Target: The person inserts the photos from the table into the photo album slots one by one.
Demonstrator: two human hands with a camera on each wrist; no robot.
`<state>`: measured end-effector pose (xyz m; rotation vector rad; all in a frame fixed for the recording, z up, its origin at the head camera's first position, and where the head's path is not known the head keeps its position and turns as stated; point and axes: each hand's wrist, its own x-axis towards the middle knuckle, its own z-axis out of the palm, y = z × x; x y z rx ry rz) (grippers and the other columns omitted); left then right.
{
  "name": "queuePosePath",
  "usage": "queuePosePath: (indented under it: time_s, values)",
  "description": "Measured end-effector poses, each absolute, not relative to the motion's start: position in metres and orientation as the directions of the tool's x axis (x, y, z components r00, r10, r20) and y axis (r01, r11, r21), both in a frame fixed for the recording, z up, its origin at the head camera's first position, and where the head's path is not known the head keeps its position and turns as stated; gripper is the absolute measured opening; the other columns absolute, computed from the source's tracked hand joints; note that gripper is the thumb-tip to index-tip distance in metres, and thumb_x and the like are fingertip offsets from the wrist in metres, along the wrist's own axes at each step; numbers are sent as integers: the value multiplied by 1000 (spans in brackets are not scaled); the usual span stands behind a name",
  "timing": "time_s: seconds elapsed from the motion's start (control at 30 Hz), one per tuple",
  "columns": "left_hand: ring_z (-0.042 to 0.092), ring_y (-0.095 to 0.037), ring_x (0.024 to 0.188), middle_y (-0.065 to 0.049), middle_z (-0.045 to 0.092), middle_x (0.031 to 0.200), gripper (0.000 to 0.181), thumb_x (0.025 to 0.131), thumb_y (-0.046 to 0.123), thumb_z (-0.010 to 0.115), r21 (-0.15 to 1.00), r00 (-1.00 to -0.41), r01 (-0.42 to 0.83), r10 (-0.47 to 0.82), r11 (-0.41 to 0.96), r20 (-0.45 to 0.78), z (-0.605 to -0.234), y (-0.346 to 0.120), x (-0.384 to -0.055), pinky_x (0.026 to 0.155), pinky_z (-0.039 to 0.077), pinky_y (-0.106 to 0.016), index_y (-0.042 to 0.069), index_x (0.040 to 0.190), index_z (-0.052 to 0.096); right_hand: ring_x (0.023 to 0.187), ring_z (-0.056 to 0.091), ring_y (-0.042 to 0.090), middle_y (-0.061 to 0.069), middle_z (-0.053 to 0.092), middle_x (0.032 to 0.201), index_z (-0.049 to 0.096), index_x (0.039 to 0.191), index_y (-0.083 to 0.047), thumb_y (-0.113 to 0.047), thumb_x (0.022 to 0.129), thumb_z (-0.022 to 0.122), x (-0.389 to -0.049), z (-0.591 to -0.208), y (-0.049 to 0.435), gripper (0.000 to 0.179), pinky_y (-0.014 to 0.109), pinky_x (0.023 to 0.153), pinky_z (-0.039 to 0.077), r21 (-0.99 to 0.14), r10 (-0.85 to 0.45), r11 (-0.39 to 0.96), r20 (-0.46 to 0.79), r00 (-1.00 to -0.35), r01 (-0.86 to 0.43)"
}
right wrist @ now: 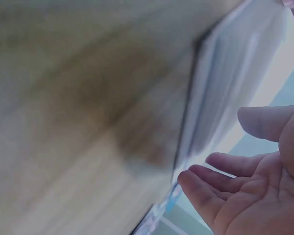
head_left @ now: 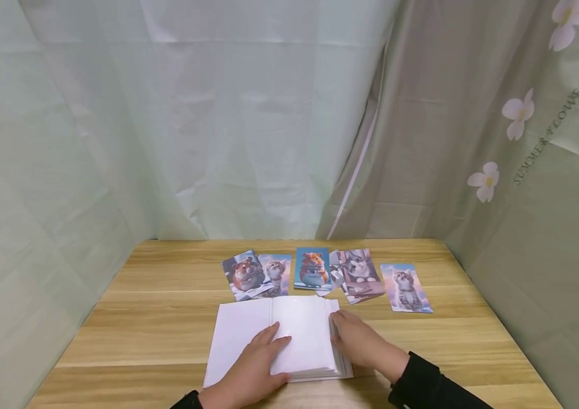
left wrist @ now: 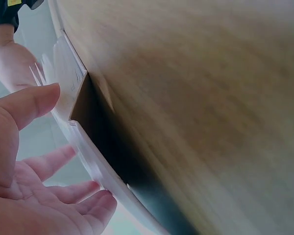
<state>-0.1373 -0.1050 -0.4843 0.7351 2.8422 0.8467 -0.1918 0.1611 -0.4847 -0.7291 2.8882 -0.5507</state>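
"While the white book lay open on the table, what did the hands do?"
"The left hand rested on it, fingers spread. The right hand touched the page edges, thumb wide."

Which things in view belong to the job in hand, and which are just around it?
Job in hand:
open white rectangular album
left hand
right hand
probably the rectangular animal-picture cards

Just around:
greenish flower-printed fabric curtain
brown wooden table

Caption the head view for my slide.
Left hand on the open album, right hand at its page edges, cards beyond.
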Motion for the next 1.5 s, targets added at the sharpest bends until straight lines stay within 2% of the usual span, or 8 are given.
queuePosePath:
  time_s: [0.23, 0.47, 0.57, 0.77, 1.0, 1.27, 1.5]
  values:
    - [40, -43, 137, -26, 42, 150, 65, 81, 34, 82, 530, -880, 423, 471, 735, 50, -484, -105, -138, 106, 39, -61, 5, 135, 61, 122, 56, 41, 28, 54, 133, 51, 134, 12, -12, 96, 66, -200, -473, 170, 48, 52, 101, 47, -389, -439, 828, -2, -899, -403]
    - [39, -42, 139, -25, 41, 151, 65, 82, 34, 81, 527, -887, 409, 461, 745, 36, -485, -105, -138, 107, 39, -60, 5, 136, 60, 133, 45, 47, 34, 47, 142, 45, 140, 14, -14, 97, 65, -207, -466, 185, 55, 57, 109, 38, -403, -384, 846, -6, -923, -349]
    - [39, -42, 139, -25, 40, 152, 64, 82, 34, 81, 526, -884, 414, 465, 743, 39, -484, -105, -138, 106, 39, -61, 5, 136, 60, 134, 42, 50, 37, 43, 144, 42, 142, 16, -14, 98, 64, -211, -461, 195, 57, 59, 110, 36, -403, -364, 855, -16, -931, -327]
    - [38, -42, 139, -24, 40, 153, 65, 83, 35, 80, 524, -886, 410, 462, 747, 34, -483, -104, -137, 106, 40, -60, 6, 137, 59, 133, 39, 54, 38, 45, 140, 43, 139, 18, -14, 98, 62, -225, -458, 217, 55, 62, 110, 33, -368, -312, 885, -14, -950, -286]
    - [38, -41, 139, -24, 40, 153, 65, 83, 35, 80, 518, -888, 409, 459, 751, 36, -483, -104, -138, 107, 39, -59, 7, 137, 59, 130, 42, 54, 39, 43, 140, 40, 143, 15, -18, 100, 60, -243, -456, 240, 58, 63, 104, 40, -345, -244, 914, -53, -968, -211]
    - [39, -42, 138, -25, 40, 152, 65, 82, 34, 81, 521, -884, 418, 465, 744, 47, -484, -104, -136, 107, 39, -60, 7, 136, 60, 132, 37, 57, 43, 45, 135, 41, 136, 22, -16, 99, 58, -265, -453, 263, 56, 64, 109, 32, -315, -216, 930, -58, -975, -187]
    - [38, -42, 139, -23, 39, 153, 65, 83, 36, 80, 527, -886, 405, 463, 747, 24, -486, -103, -135, 106, 39, -61, 8, 138, 59, 128, 37, 60, 45, 42, 136, 38, 135, 25, -18, 98, 59, -278, -454, 280, 60, 64, 106, 36, -311, -149, 944, -112, -983, -107]
